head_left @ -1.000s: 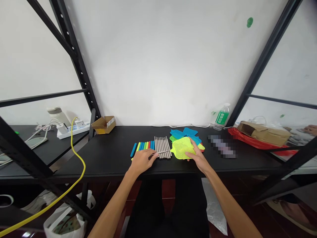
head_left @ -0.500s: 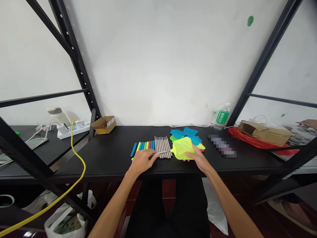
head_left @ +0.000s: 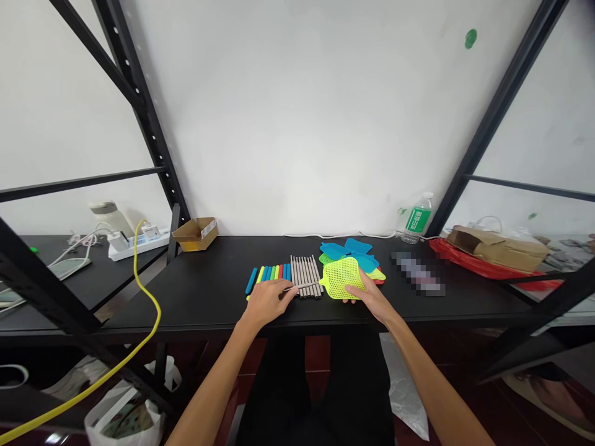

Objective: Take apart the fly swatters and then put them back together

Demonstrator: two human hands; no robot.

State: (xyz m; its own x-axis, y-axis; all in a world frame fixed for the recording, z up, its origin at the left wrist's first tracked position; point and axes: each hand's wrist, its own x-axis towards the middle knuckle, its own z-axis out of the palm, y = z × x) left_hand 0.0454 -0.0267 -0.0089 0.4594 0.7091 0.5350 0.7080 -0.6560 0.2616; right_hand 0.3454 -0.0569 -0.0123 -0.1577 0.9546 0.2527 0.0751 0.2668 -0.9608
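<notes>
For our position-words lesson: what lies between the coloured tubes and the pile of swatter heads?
The head view shows grey rods there, crossed by the shaft of the held yellow swatter.

This looks like a small workshop or plain workroom. A black bench (head_left: pixel 195 303) stands against a white wall (head_left: pixel 297 124) with smudges, between dark metal posts (head_left: pixel 145 118), one punched with holes. On it, like parts lie grouped by kind: a row of coloured tubes (head_left: pixel 268 273), a row of rods (head_left: pixel 304 272), a pile of mesh paddles (head_left: pixel 337 249). A power strip (head_left: pixel 151 244) serves the next surface (head_left: pixel 109 279) at left. Dark red tiles (head_left: pixel 317 353) floor the room.
</notes>
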